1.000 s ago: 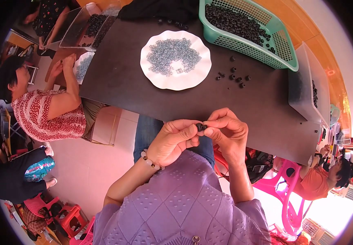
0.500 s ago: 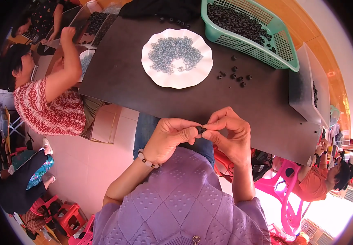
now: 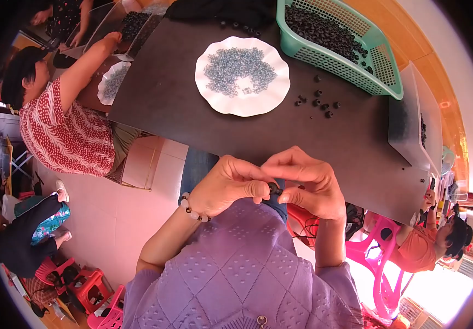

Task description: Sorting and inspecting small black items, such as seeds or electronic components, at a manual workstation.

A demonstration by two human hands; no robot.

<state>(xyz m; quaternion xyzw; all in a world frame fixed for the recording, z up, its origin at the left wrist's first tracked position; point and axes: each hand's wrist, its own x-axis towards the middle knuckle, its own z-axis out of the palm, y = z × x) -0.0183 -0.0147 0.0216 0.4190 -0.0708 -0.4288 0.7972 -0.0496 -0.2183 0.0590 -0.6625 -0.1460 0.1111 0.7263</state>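
Above my lap, just off the table's near edge, my left hand (image 3: 225,186) pinches a small black round piece (image 3: 273,189) between thumb and fingers. My right hand (image 3: 310,183) is closed in against its right end; the thumb tip touches the piece, and the index finger reaches over toward my left fingertips. Part of the piece is hidden by the fingers. Ahead on the dark table stands a white wavy-rimmed plate (image 3: 274,101) with many small clear bluish pieces (image 3: 239,63). Several loose black pieces (image 3: 317,102) lie to its right.
A green plastic basket (image 3: 340,74) full of black pieces stands at the far right, beside a clear plastic bin (image 3: 406,112). Black cloth (image 3: 220,12) lies at the back. One person (image 3: 69,123) works on the left; another (image 3: 428,241) sits right, near a pink stool (image 3: 379,263).
My right hand's fingers have opened slightly and shifted over the black piece, which has turned and moved a little lower. The person on the left has lowered an arm toward a bin.
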